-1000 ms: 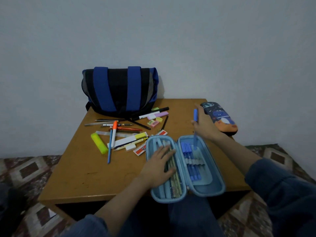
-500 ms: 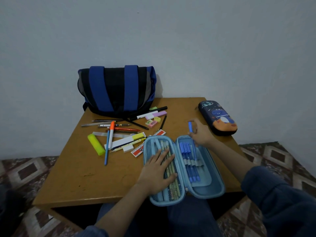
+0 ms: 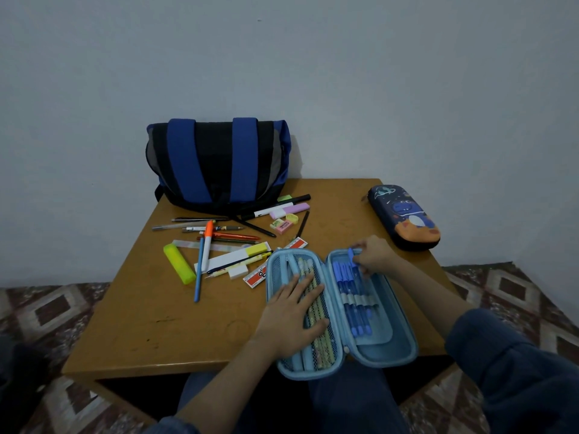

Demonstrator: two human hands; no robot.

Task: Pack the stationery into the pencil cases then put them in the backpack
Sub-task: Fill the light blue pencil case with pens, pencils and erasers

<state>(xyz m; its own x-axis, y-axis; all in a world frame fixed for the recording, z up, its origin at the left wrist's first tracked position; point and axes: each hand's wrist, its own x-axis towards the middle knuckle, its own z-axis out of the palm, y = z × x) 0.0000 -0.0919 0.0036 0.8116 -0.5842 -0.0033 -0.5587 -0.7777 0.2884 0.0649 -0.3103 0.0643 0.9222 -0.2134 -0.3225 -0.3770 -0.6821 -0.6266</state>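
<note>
On table (image 3: pixel 156 324): open light-blue case (image 3: pixel 404 346); left hand (image 3: pixel 289 317) flat inside, right hand (image 3: pixel 374 256) pinches blue pen (image 3: pixel 351 255).

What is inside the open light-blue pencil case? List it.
Left half: patterned pencils under mesh, their middles hidden by the left hand. Right half: blue pens in loops; the right hand pinches another blue pen.

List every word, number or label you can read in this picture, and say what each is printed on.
"00", or close to it, partly covered by the open pencil case: on the red-and-white ruler.
Too blurred to read: dark print on the pink eraser.
Too small to read: a dark mark on the white marker.
No words legible, pictures only: the closed dark pencil case.
</note>
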